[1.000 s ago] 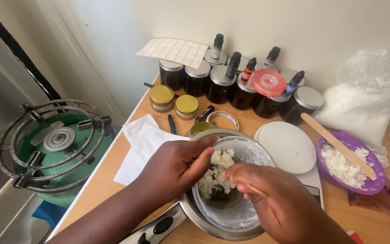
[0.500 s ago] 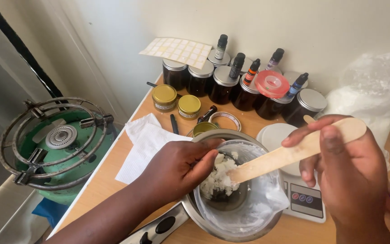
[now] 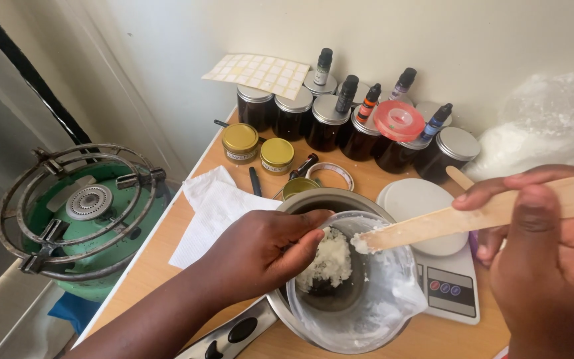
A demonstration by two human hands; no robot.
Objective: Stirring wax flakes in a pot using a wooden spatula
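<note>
My left hand point(image 3: 264, 249) grips the near-left rim of a clear glass beaker point(image 3: 360, 299) that sits inside a steel pot point(image 3: 320, 199). White crumbly wax or butter point(image 3: 330, 256) lies in the beaker over a dark lump. My right hand point(image 3: 546, 259) holds a flat wooden stick point(image 3: 446, 223) by its wide end, its smeared tip point(image 3: 361, 243) raised just above the beaker's right side.
A white digital scale point(image 3: 443, 279) stands right of the pot. Dark jars with metal lids point(image 3: 327, 119), small dropper bottles, two gold-lidded tins point(image 3: 240, 141), a label sheet and a bag of white flakes point(image 3: 539, 133) line the back. A paper towel point(image 3: 210, 209) lies left; a green gas burner point(image 3: 81, 213) stands off the table.
My right hand came up out of the beaker and drew to the right, lifting the wooden stick until its tip cleared the white mass. The left hand stayed on the rim.
</note>
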